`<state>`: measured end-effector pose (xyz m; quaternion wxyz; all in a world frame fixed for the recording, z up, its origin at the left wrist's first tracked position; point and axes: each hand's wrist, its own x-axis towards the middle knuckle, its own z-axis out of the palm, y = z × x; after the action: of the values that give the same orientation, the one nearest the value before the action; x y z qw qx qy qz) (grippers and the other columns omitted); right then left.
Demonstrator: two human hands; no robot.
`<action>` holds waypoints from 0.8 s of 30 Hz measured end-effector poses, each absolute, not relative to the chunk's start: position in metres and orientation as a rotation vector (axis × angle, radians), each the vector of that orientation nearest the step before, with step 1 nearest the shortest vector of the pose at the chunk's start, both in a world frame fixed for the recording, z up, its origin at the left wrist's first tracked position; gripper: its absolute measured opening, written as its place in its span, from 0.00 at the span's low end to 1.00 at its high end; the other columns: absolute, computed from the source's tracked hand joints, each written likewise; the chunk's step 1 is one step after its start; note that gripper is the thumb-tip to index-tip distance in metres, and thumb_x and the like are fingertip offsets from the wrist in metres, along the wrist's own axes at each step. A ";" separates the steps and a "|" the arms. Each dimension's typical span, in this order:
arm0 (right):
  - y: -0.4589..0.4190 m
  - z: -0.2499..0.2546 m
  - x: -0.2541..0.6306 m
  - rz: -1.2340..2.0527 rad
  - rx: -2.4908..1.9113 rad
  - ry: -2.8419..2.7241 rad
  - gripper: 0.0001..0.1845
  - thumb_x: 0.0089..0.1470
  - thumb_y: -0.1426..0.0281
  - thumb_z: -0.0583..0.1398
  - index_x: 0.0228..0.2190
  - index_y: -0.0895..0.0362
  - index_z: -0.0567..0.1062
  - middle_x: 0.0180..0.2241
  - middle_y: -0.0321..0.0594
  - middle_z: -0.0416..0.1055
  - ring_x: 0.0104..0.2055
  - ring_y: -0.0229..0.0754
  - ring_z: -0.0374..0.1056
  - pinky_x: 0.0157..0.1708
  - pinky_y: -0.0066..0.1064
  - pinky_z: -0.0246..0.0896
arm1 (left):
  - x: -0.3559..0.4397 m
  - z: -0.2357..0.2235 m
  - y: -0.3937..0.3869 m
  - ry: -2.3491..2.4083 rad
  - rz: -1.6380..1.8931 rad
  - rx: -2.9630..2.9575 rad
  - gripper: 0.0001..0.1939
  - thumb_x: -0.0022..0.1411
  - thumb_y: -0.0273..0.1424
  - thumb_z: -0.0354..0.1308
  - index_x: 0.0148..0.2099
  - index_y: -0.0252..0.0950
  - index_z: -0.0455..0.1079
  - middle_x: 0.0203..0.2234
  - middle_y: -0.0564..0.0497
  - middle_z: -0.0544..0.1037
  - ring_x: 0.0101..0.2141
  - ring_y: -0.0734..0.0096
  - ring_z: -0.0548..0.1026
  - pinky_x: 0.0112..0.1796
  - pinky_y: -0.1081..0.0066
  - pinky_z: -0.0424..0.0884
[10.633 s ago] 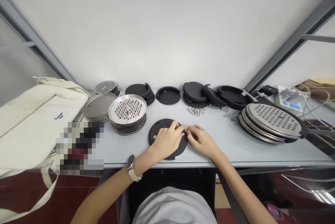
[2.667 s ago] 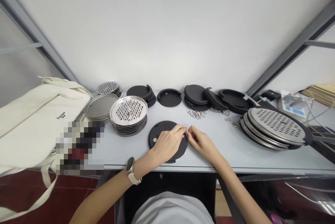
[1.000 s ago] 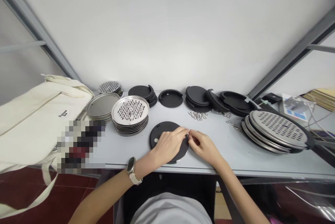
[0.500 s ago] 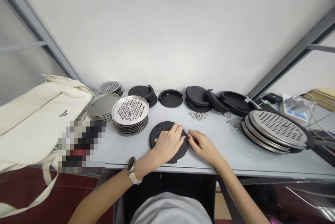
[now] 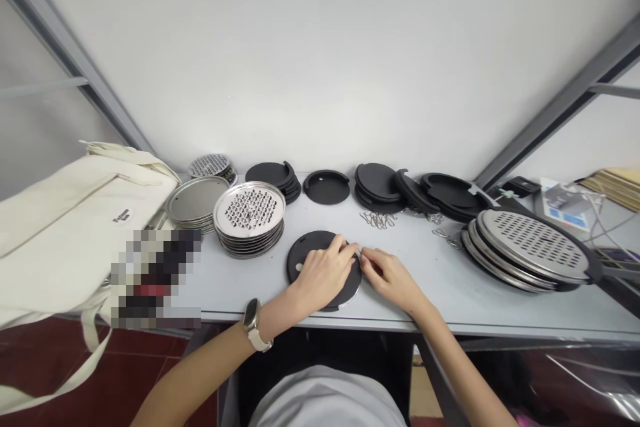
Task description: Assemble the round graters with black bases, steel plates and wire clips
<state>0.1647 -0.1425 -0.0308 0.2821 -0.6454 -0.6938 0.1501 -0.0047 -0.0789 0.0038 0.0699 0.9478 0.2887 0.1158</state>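
A black round disc (image 5: pixel 303 250) with a small hole and a bright metal rim showing along its lower right lies near the table's front edge. My left hand (image 5: pixel 324 272) rests on top of it, fingers bent over its right side and pressing on it. My right hand (image 5: pixel 387 274) is closed in a pinch at the disc's right edge, its fingertips meeting those of my left. Between them is a small metal wire piece, mostly hidden now. Similar wire hooks (image 5: pixel 379 220) lie in a loose heap behind my hands.
Left stand a stack of grater discs (image 5: pixel 250 209) and a stack of plain metal discs (image 5: pixel 196 200), beside a cream bag (image 5: pixel 75 214). Black holders (image 5: pixel 327 187) line the wall. At right sits a pile of slotted graters (image 5: pixel 537 245), with cables and papers beyond.
The disc stays in place under my left hand. My fingertips have shifted slightly at its right edge, and the metal piece visible half a second ago is now mostly covered.
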 end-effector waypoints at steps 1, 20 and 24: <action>-0.143 -0.031 0.165 0.402 -1.731 -1.854 0.14 0.61 0.69 0.47 0.23 0.54 0.57 0.20 0.33 0.58 0.25 0.40 0.58 0.28 0.29 0.50 | -0.005 0.004 -0.079 0.876 0.353 2.848 0.17 0.69 0.34 0.41 0.58 0.43 0.57 0.44 0.49 0.66 0.31 0.72 0.74 0.31 0.71 0.68; -0.142 -0.029 0.167 0.488 -1.722 -1.820 0.16 0.60 0.69 0.47 0.21 0.55 0.55 0.19 0.32 0.57 0.24 0.38 0.57 0.28 0.29 0.48 | -0.004 0.003 -0.078 0.804 0.334 2.879 0.17 0.69 0.35 0.42 0.59 0.42 0.57 0.44 0.49 0.67 0.30 0.73 0.73 0.30 0.72 0.68; -0.143 -0.029 0.168 0.471 -1.718 -1.834 0.15 0.59 0.70 0.48 0.20 0.55 0.53 0.18 0.31 0.55 0.24 0.38 0.57 0.28 0.29 0.48 | -0.003 0.004 -0.079 0.823 0.292 2.921 0.18 0.69 0.36 0.40 0.59 0.41 0.56 0.44 0.47 0.66 0.29 0.72 0.73 0.30 0.71 0.69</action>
<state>0.1682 -0.1434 -0.0286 0.2882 -0.6434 -0.6869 0.1765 -0.0033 -0.0787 0.0038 0.0466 0.9571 0.2695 0.0957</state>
